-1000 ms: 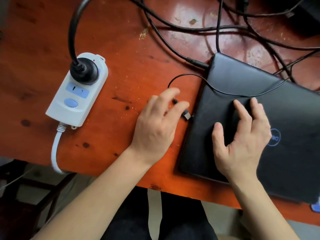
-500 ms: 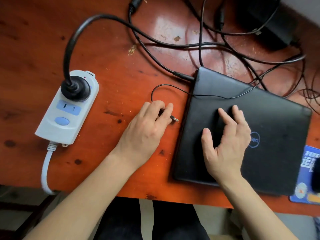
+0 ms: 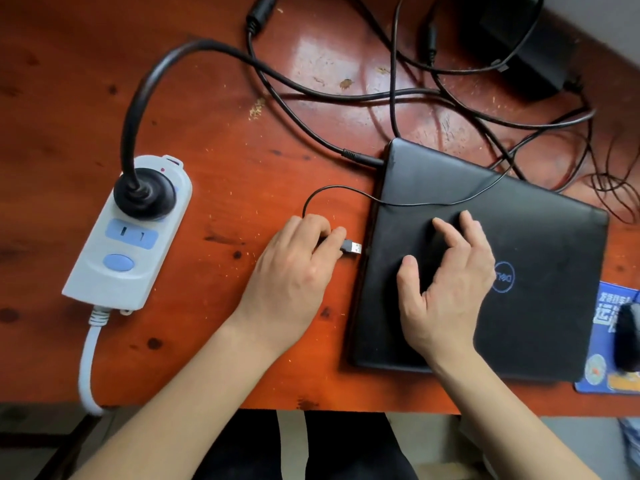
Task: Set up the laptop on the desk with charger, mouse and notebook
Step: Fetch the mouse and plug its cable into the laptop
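A closed black laptop (image 3: 540,258) lies on the red-brown wooden desk (image 3: 207,140). My right hand (image 3: 446,282) rests flat on its lid, fingers spread. My left hand (image 3: 294,275) pinches a USB plug (image 3: 352,246) whose metal tip points at the laptop's left edge, a small gap away. Its thin black cable (image 3: 415,203) loops back over the lid. The charger plug (image 3: 360,157) sits in the laptop's back left corner. The charger brick (image 3: 519,39) lies at the far right. A black mouse (image 3: 628,341) sits on a blue pad (image 3: 604,372) at the right edge.
A white power strip (image 3: 128,233) with blue sockets lies at the left, a thick black plug (image 3: 143,194) in its top socket and a white cord (image 3: 88,362) dropping over the desk's front edge. Tangled black cables (image 3: 398,95) cover the far middle and right of the desk.
My left hand has turned the USB plug so its tip faces the laptop's left edge and brought it closer. The view has pulled back and shifted right, showing the mouse and pad.
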The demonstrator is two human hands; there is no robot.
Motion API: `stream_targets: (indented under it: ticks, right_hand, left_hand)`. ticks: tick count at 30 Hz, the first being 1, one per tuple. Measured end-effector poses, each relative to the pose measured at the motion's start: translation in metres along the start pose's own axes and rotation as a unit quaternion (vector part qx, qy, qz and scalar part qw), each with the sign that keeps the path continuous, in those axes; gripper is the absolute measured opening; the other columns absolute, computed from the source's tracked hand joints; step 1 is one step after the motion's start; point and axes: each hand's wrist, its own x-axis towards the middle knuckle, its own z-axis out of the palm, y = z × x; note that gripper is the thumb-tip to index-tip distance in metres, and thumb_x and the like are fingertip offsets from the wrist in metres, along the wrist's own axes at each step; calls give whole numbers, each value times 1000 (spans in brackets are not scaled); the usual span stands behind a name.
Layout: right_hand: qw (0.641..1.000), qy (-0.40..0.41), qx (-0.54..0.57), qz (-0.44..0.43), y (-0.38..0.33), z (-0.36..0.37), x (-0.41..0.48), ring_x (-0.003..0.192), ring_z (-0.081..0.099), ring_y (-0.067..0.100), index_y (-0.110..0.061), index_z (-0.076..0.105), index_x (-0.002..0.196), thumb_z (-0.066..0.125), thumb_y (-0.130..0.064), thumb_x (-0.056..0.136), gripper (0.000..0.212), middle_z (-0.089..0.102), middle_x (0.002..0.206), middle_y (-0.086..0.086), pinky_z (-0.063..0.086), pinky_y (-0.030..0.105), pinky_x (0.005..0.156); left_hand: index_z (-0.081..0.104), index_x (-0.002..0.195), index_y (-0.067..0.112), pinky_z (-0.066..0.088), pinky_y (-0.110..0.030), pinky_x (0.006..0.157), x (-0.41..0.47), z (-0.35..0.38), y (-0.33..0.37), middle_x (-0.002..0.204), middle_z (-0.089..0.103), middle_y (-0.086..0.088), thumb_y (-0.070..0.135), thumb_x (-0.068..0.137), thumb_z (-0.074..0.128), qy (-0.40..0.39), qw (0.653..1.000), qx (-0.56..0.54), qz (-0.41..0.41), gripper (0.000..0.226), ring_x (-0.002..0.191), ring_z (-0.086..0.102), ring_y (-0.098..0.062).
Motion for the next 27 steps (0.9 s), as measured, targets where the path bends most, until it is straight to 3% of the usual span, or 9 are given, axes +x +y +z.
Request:
stream_targets:
  ticks: [7, 18, 23, 27]
  right_hand:
    - [1000, 6, -5, -2, 1, 0, 0, 145, 32, 36, -6, 52, 137, 50, -39, 87, 61, 39, 152, 20, 25, 53, 115]
    - [1000, 8, -8, -3, 2, 2, 1, 146, 30, 35, -7, 50, 138, 49, -39, 87, 60, 37, 153, 18, 23, 51, 116]
    - [1000, 12, -4, -3, 3, 2, -1, 146, 31, 35, -8, 51, 138, 49, -39, 87, 60, 38, 153, 18, 24, 52, 116]
    - [1000, 15, -8, -7, 4, 3, 0, 146, 30, 35, -8, 50, 138, 50, -39, 87, 60, 38, 153, 18, 22, 48, 117]
  left_hand:
    - [71, 106, 2, 48, -44, 67, 6, 6, 7, 93, 60, -13, 5, 89, 68, 35, 997, -46, -55, 18, 77, 52, -29]
    - [71, 105, 5, 49, -41, 63, 12, 3, 6, 92, 59, -11, 2, 89, 68, 11, 999, -19, -39, 16, 76, 52, -27]
    - [70, 99, 4, 48, -40, 62, 8, 0, -3, 90, 58, -10, 8, 92, 66, 0, 999, -36, 12, 9, 74, 49, -25]
    - [71, 103, 6, 47, -37, 63, 9, 2, 2, 91, 58, -9, 6, 92, 66, 2, 1000, -20, -9, 12, 75, 49, -24]
